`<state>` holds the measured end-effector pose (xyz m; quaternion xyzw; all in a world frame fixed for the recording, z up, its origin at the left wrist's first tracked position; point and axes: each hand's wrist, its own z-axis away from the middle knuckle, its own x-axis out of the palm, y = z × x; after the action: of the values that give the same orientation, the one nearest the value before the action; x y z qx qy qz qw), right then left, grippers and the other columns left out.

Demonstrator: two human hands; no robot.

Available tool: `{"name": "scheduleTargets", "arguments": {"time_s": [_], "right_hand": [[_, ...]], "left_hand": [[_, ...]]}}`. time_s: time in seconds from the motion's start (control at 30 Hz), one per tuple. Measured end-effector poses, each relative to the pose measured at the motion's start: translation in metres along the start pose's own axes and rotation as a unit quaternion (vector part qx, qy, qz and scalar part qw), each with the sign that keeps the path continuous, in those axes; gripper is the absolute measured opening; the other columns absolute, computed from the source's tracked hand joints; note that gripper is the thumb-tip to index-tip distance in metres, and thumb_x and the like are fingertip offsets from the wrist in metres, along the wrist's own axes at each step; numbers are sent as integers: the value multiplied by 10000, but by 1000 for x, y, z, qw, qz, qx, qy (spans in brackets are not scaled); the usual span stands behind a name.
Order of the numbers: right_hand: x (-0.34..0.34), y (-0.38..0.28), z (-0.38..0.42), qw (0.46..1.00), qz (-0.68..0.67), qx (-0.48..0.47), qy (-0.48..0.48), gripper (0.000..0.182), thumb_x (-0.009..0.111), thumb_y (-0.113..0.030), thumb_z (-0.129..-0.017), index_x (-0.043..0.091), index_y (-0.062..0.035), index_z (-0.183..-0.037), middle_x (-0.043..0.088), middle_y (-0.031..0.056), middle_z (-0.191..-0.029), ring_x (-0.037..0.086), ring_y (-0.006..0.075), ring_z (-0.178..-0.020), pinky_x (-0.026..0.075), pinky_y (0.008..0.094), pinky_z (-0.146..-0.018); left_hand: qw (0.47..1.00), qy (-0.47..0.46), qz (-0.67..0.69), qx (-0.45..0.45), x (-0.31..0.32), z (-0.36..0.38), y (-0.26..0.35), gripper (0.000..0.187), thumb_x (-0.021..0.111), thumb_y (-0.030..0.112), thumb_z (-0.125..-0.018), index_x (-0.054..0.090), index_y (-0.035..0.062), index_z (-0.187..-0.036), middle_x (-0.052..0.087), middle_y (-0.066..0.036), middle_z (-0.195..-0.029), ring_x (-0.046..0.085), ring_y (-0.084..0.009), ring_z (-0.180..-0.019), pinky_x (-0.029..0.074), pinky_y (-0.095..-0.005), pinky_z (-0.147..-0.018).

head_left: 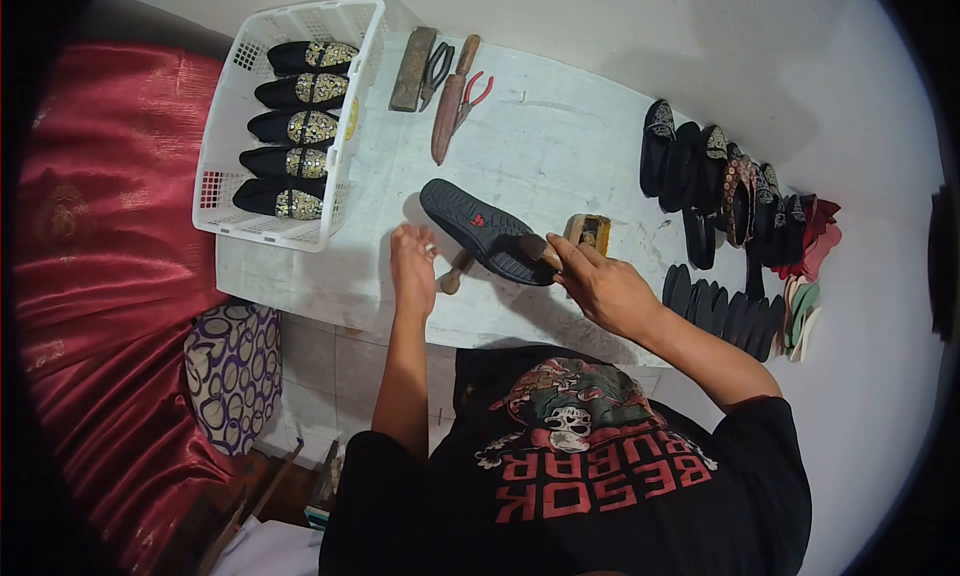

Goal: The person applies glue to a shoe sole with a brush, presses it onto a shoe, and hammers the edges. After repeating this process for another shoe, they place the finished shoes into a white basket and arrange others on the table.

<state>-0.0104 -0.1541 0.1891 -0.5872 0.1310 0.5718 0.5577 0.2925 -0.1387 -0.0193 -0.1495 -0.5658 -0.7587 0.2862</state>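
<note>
A black shoe (470, 221) lies sole up and slanted over the table, with a small red mark on its ridged sole. Left of it, my left hand (413, 261) is raised with loosely bent fingers apart, holding nothing. My right hand (610, 288) is closed around a short brown tool with a rounded end (541, 250), which overlaps the heel of the shoe; its exact kind I cannot tell. A wooden knob-ended handle (454, 278) pokes out from beneath the shoe. Just behind my right hand is a small yellowish box (588, 232) with dark contents.
At left, a white plastic basket (208, 191) holds several black shoes with gold patterns. Along the table's back lie a grey block (412, 71), black-handled scissors (437, 71), a sheathed knife (450, 111) and red-handled pliers (474, 98). Shoes (683, 161) and dark soles (712, 306) line the right side.
</note>
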Motion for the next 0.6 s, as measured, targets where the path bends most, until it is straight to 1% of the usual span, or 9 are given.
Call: {"name": "scheduleTargets", "arguments": {"time_s": [0.03, 0.1, 0.17, 0.23, 0.27, 0.33, 0.43, 0.53, 0.6], "right_hand": [[0, 0, 0, 1000, -3, 11, -7, 606, 619, -235, -1039, 371, -54, -1561, 655, 204, -1032, 694, 415, -767, 579, 498, -645], [0, -2, 0, 1000, -1, 21, -13, 618, 629, -226, -1032, 366, -61, -1566, 659, 201, -1056, 694, 419, -791, 583, 502, -662], [1, -4, 1, 1000, 6, 25, -13, 616, 627, -220, -1032, 364, -61, -1566, 659, 203, -1055, 693, 420, -789, 582, 506, -664], [1, -7, 2, 1000, 5, 15, 4, 586, 613, -243, -1044, 386, -54, -1550, 647, 200, -1008, 692, 408, -739, 574, 493, -629], [1, -7, 3, 1000, 5, 10, 10, 572, 606, -255, -1050, 397, -50, -1542, 640, 199, -984, 691, 401, -714, 569, 486, -611], [2, -7, 3, 1000, 0, 15, 13, 572, 607, -252, -1049, 398, -46, -1539, 641, 197, -988, 692, 399, -714, 567, 487, -609], [4, -7, 4, 1000, -10, 17, 20, 570, 610, -252, -1047, 401, -41, -1533, 641, 196, -991, 693, 398, -717, 566, 490, -609], [4, -7, 3, 999, -13, 20, 22, 562, 610, -253, -1047, 408, -38, -1526, 642, 198, -996, 693, 400, -719, 565, 492, -611], [4, -9, 2, 999, -16, 28, 16, 559, 609, -254, -1047, 411, -34, -1521, 647, 206, -1010, 694, 409, -731, 568, 497, -623]], "left_hand": [[986, 106, -122, -38, 21, -6, 9, 447, 562, 342, -1083, 484, 74, -1432, 610, -149, -1338, 580, -267, -1274, 446, -369, -1071], [998, 22, -56, -30, 21, -18, -24, 569, 576, 387, -1066, 405, 58, -1497, 524, -172, -1475, 493, -314, -1393, 401, -427, -1162], [994, -55, 63, -75, 29, -26, -33, 612, 594, 345, -1052, 356, 62, -1539, 489, -191, -1541, 462, -351, -1448, 391, -474, -1209], [950, -119, 231, -171, 48, -29, -19, 602, 613, 216, -1041, 336, 84, -1559, 506, -204, -1536, 487, -378, -1440, 417, -511, -1212], [962, -113, 178, -175, 55, -28, -15, 619, 618, 184, -1028, 323, 80, -1562, 512, -214, -1529, 506, -382, -1424, 440, -512, -1195], [977, -97, 71, -177, 66, -28, -11, 657, 629, 120, -1004, 297, 71, -1569, 524, -233, -1515, 543, -390, -1392, 485, -513, -1159], [973, -88, 132, -167, 72, -26, -10, 765, 657, 70, -971, 234, 100, -1608, 551, -241, -1481, 596, -388, -1337, 528, -506, -1114], [978, -73, 128, -145, 82, -22, 0, 857, 673, 55, -953, 176, 153, -1644, 591, -220, -1416, 610, -379, -1316, 541, -520, -1095], [978, -72, 130, -148, 75, -23, -6, 910, 683, 47, -943, 140, 183, -1660, 609, -202, -1362, 622, -374, -1294, 545, -524, -1087]]}}
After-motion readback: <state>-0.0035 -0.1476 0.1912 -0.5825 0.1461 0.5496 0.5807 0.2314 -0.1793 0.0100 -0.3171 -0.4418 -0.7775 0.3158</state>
